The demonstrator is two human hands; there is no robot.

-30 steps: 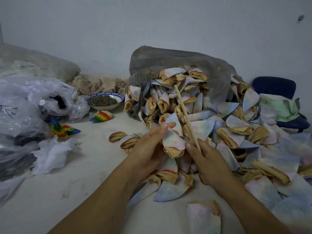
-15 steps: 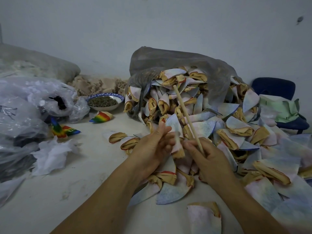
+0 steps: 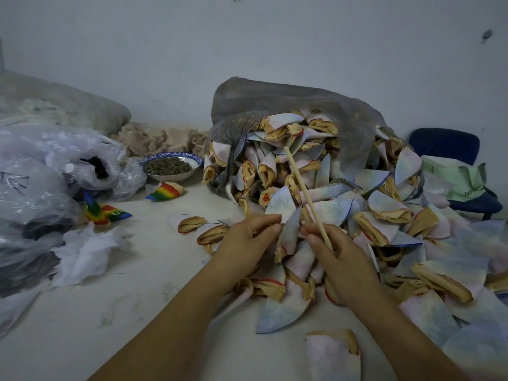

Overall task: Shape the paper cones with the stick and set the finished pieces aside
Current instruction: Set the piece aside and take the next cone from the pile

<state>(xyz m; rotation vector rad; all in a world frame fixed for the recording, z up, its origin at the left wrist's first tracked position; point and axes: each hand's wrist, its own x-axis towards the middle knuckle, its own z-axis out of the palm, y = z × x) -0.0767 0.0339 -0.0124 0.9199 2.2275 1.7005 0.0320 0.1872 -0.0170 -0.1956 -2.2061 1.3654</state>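
My left hand (image 3: 247, 239) pinches the upper edge of a pale blue paper cone (image 3: 288, 233) that stands between both hands, its tan open end pointing down. My right hand (image 3: 339, 257) grips a thin wooden stick (image 3: 303, 191) that slants up and away over the heap, and its fingertips touch the cone's right side. A big pile of folded cones (image 3: 343, 193) spills from a grey plastic bag (image 3: 288, 103) straight ahead and to the right. Two loose cones (image 3: 192, 224) lie on the white table left of my left hand.
A blue-rimmed bowl of dark bits (image 3: 171, 166) stands at the back. Rainbow-coloured pieces (image 3: 165, 191) lie near it. Clear plastic bags (image 3: 49, 171) and crumpled white paper (image 3: 85, 251) fill the left side. A blue chair (image 3: 450, 149) with green paper stands at far right.
The cone has turned edge-on and more upright between my hands. My right hand with the stick has come in closer to it; my left hand shifted from cupping it to pinching its top.
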